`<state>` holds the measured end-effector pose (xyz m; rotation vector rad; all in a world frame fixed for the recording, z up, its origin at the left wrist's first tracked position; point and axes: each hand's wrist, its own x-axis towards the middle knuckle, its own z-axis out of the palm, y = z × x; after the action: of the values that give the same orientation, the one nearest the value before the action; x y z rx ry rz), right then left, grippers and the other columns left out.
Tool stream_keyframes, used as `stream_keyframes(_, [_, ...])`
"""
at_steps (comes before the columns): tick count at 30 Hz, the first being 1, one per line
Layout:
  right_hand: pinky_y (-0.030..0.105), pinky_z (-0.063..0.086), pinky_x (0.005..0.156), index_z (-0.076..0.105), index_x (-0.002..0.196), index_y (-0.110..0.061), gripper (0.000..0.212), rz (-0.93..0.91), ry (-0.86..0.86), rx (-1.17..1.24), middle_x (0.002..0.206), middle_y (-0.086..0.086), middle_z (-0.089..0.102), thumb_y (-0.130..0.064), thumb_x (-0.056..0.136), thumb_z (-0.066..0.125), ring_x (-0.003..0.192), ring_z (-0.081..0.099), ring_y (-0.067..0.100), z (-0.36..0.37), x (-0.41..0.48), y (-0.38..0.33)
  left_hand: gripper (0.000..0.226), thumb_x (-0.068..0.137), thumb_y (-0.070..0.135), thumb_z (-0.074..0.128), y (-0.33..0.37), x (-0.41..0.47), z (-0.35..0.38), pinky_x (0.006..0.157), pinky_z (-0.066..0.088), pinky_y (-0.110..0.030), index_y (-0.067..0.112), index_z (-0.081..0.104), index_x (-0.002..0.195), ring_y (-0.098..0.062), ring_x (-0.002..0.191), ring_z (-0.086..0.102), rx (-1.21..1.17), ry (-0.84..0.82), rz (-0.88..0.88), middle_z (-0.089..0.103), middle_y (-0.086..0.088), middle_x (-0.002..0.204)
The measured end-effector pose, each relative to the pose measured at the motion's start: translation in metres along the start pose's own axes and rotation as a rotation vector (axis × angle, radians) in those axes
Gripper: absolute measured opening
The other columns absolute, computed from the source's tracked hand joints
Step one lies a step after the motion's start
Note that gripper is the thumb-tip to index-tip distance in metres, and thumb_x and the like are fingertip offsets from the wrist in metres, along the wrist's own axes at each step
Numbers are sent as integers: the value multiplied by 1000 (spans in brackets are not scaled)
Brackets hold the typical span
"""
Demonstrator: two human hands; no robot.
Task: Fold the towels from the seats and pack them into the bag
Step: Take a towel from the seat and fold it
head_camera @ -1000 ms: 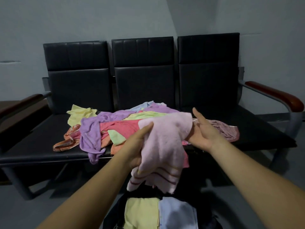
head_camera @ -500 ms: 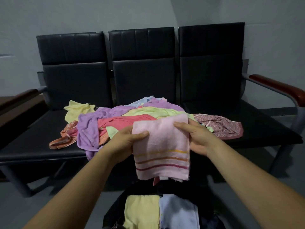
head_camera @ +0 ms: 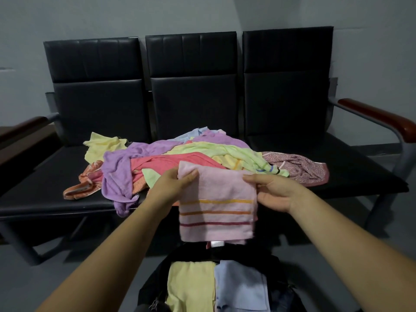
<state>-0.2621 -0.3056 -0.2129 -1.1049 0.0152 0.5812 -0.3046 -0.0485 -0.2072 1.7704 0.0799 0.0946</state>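
Pink towel (head_camera: 216, 206), folded to a small rectangle with three coloured stripes across its lower half, held up in the air near the viewer, in front of the seats and directly above the open bag (head_camera: 155, 284).

The left hand (head_camera: 173, 188) pinches the upper left corner, thumb on the near face. The right hand (head_camera: 274, 190) pinches the upper right edge in the same way.

Handling, as judged: the terry cloth is light, soft and limp. It hangs flat only because both top corners are supported, and the layers would probably slip open if one corner were released. The best hold is along the folded top edge, or flat under the whole stack. It is neither slippery nor fragile.

Inside the bag, a folded yellow towel (head_camera: 191, 287) lies on the left, touching a folded pale blue towel (head_camera: 240, 289) on the right.

Further off, an unfolded pile of towels (head_camera: 180, 158) covers the middle and left of the surface (head_camera: 355, 176), a row of three black padded seats. A purple towel (head_camera: 117, 174) droops over the near edge. A patterned maroon cloth (head_camera: 299, 167) lies at the pile's right.

Wooden armrests (head_camera: 380, 119) close each end of the row. Behind stands a plain grey wall (head_camera: 112, 16), and below is a grey floor (head_camera: 337, 255), dimly lit.
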Motion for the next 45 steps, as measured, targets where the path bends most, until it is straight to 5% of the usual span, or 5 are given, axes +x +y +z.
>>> stream_keyframes(12, [39,59,76,56,112,-10,42,-403,317,-26,111,21,69,-4,77,80,89,73,27,1,1,8,56,76,34,87,-1,-9,0,81,57,-34,34,55,123,-18,96,69,88,-9,119,67,-1,109])
stream_keyframes(20, [19,46,74,71,104,-21,34,-483,332,-1055,97,-6,71,-8,76,85,89,65,11,-19,-5,21,27,78,21,85,-13,-3,9,59,38,-7,16,71,102,-8,75,56,645,62,348,67,4,87])
stream_keyframes(24, [21,46,74,74,92,-10,14,-559,367,-970,93,5,67,-5,80,79,82,61,16,-39,-1,33,12,86,33,77,-34,0,17,64,33,-11,27,67,90,-1,82,47,570,71,304,52,4,95])
stream_keyframes(31, [32,59,68,69,102,0,12,-333,296,-152,87,14,73,-6,92,68,73,70,23,-64,1,70,24,102,43,53,-77,-3,49,66,42,-30,24,52,88,-9,71,51,224,-158,137,55,8,77])
stream_keyframes(45, [41,62,70,65,99,-2,10,522,357,-425,93,16,75,-10,94,69,81,74,25,-160,15,193,35,99,49,54,-232,-25,91,61,60,-36,16,57,110,-21,77,71,250,-427,-426,67,-6,91])
